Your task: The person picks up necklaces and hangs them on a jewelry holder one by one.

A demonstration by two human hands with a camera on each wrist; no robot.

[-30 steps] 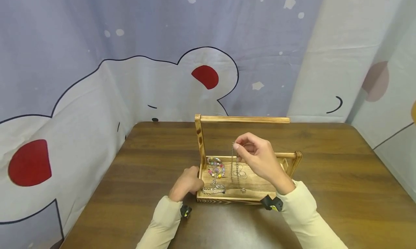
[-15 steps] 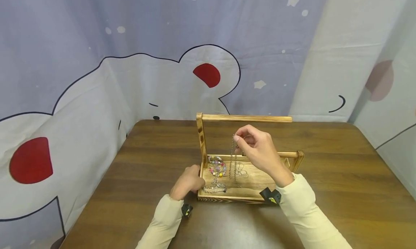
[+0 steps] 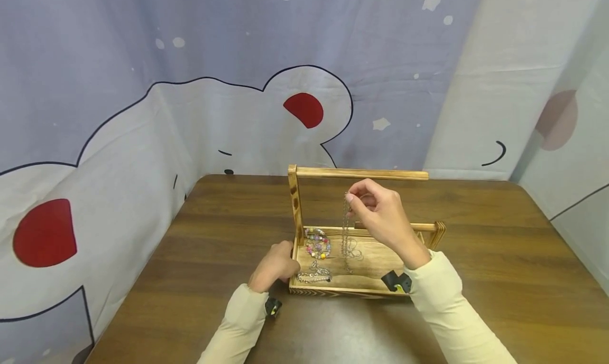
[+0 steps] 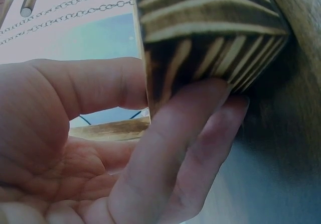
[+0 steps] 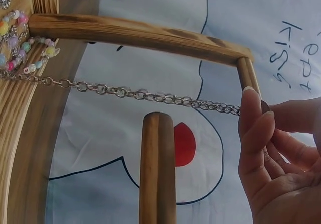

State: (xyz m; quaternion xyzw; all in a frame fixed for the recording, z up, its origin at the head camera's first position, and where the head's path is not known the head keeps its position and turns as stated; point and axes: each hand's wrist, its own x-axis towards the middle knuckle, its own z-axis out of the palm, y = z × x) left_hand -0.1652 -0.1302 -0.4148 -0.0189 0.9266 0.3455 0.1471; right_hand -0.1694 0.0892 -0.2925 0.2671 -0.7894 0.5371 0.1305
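My right hand (image 3: 379, 216) is raised over the wooden jewelry stand (image 3: 361, 290) and pinches a silver link chain (image 3: 345, 237) between thumb and fingertips. The chain hangs doubled, its lower end close over the tray floor. In the right wrist view the chain (image 5: 143, 95) stretches from the pinching fingertips past the stand's bars. My left hand (image 3: 273, 269) grips the tray's left end; in the left wrist view its fingers (image 4: 165, 138) lie against the striped wooden corner (image 4: 205, 38). Bead bracelets (image 3: 317, 243) and other silver chains (image 3: 314, 274) lie in the tray's left part.
The stand has a high bar (image 3: 361, 173) on a left post and a lower bar (image 3: 423, 227) on a right post. Thin wire hoops (image 3: 353, 249) lie mid-tray. The brown table (image 3: 228, 211) extends around it, with a printed curtain (image 3: 214, 126) behind.
My right hand has risen a little, lifting the chain, and its lower end has come up from near the tray's front. The two strands hang closer together. My left hand stays in place.
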